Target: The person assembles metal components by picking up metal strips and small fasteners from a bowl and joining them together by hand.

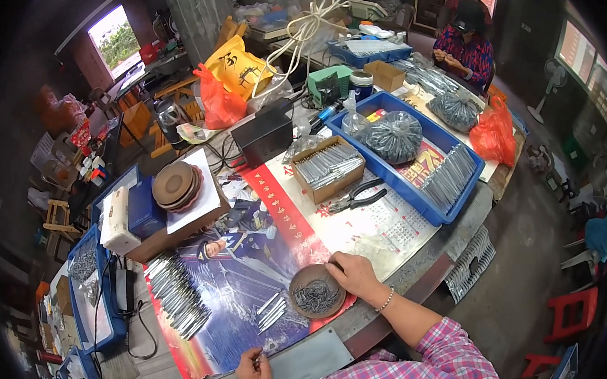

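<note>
A round brown bowl stands near the table's front edge, partly filled with small dark metal pins. At its far right rim is my right hand, its fingers bent and closed over the edge. My left hand is at the front edge, fingers curled together; whatever they hold, if anything, is too small to make out. Between the hands, left of the bowl, lie several slim silvery rods. Farther left, a long row of similar rods is spread on the poster-covered tabletop.
Behind the bowl are black-handled pliers, a cardboard box of rods and a blue tray with a bagged bundle. A box with stacked brown discs stands left. Another person sits at the far end.
</note>
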`<state>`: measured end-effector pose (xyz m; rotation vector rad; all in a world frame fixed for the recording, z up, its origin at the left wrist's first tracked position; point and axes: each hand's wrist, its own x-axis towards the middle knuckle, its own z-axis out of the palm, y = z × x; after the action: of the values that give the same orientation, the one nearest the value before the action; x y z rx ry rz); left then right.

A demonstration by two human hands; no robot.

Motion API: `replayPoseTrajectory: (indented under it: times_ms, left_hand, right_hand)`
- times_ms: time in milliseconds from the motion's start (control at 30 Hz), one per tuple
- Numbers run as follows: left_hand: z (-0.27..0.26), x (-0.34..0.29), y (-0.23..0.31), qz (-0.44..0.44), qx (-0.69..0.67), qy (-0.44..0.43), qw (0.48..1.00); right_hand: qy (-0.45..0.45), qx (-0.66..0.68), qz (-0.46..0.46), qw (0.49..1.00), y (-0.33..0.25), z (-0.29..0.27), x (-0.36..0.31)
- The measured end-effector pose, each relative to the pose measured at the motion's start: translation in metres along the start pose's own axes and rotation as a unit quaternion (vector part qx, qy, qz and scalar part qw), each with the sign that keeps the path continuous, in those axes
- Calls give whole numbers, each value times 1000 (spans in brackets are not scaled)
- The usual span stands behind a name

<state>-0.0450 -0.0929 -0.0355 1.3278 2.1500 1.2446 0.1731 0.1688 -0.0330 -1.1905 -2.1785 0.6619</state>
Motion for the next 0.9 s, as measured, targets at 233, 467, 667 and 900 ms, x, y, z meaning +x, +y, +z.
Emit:
replayPoseTrajectory:
  times_ms: [233,467,667,900]
  left_hand:
    - [1,-1,-4,43,-2,18,999]
    - [-8,-1,16,-84,69,-56,993]
    - [-7,-2,17,-82,84,-56,991]
    - [-6,4,21,-78,92,-59,991]
  right_hand:
    - [7,1,-6,1000,0,1,0]
    - [19,18,9,1000,-3,-1,0]
    - [17,17,9,1000,-4,-4,1]
    - [46,59,10,997,-2,-1,2]
